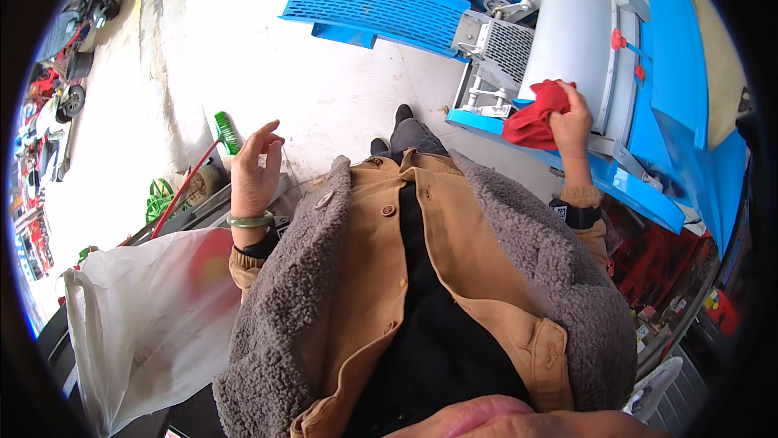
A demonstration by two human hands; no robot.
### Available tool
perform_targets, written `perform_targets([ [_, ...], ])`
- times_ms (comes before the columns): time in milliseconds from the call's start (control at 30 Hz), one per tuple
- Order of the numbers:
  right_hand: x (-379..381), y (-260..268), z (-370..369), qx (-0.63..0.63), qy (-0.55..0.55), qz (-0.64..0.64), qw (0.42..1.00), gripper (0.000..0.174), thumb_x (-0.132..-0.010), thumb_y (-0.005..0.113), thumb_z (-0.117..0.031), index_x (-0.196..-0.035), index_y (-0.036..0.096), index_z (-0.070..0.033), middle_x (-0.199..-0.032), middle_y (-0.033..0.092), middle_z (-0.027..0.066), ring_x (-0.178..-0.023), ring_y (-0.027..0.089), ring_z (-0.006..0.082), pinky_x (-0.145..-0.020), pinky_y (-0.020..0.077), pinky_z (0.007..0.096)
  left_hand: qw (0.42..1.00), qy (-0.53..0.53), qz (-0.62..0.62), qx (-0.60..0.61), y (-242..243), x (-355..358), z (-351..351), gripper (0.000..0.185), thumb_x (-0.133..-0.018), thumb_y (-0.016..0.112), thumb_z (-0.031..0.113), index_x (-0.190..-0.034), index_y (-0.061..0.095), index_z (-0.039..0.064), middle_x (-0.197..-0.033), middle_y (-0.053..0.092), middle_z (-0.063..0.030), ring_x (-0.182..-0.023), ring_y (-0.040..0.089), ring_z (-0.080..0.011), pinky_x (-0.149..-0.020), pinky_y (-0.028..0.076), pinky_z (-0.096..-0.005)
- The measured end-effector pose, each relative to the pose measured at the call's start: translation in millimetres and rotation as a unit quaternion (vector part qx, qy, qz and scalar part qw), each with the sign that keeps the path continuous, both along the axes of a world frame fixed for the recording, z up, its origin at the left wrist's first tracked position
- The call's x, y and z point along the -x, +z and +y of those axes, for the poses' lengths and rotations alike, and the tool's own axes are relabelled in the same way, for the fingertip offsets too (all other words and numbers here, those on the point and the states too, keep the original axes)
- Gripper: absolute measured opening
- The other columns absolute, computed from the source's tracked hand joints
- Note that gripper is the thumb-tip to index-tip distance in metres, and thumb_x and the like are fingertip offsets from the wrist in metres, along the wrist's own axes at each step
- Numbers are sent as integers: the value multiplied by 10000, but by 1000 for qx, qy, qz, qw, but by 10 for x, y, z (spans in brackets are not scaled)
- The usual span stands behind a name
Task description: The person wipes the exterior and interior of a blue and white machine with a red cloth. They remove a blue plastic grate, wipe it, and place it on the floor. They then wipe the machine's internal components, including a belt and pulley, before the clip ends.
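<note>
My right hand (pixel 571 117) grips a bunched red cloth (pixel 535 119), which lies against the lower end of a white metal drum cover (pixel 565 43) on a blue machine. A blue slotted chute (pixel 377 9) extends to the left from this machine, and a grey slotted screen (pixel 509 46) sits between chute and cover. My left hand (pixel 258 164) is raised on the left with nothing in it, fingers apart and partly bent, a green bangle on its wrist. Just behind its fingertips is the green-bristled head of a broom (pixel 227 133).
A white plastic sack (pixel 158 322) stands at the lower left beside the broom's red handle (pixel 185 189). Blue panels (pixel 678 43) rise at the right. Red machinery (pixel 656 262) is below them. Wheeled machines (pixel 73 100) line the far left.
</note>
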State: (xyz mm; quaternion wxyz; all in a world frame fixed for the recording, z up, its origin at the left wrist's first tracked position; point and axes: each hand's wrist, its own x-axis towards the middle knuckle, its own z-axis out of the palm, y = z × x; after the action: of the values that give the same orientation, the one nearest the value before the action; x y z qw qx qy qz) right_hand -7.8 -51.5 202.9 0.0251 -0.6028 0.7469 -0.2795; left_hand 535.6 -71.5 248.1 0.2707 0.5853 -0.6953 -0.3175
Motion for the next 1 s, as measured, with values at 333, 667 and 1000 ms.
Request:
perform_targets([
  [333, 718, -179, -544, -187, -191, 319, 909, 530, -800, 630, -162, -1321, 570, -86, -1218, 601, 177, -1153, 540, 350, -1026, 430, 430, 1000, -11, -10, 9, 151, 185, -825, 267, -915, 604, 14, -1178, 644, 35, -903, 694, -84, -770, 670, -140, -660, 521, -264],
  [667, 1442, -662, -1555, -138, -168, 372, 902, 534, -787, 619, -163, -1319, 584, -135, -1291, 579, 181, -1185, 540, 358, -1021, 433, 444, 999, -48, -1, 24, 16, 291, -1457, 278, -905, 611, -13, -1177, 643, 32, -911, 687, -94, -794, 673, -145, -655, 524, -259],
  [1000, 455, -538, -1355, -61, -108, -215, 969, 407, -893, 614, -158, -1282, 602, -40, -1151, 682, 113, -1059, 619, 187, -950, 463, 302, 997, -76, -29, -2, 45, -294, -1936, 258, -915, 619, 34, -1171, 652, 43, -912, 686, -88, -775, 661, -140, -638, 516, -271],
])
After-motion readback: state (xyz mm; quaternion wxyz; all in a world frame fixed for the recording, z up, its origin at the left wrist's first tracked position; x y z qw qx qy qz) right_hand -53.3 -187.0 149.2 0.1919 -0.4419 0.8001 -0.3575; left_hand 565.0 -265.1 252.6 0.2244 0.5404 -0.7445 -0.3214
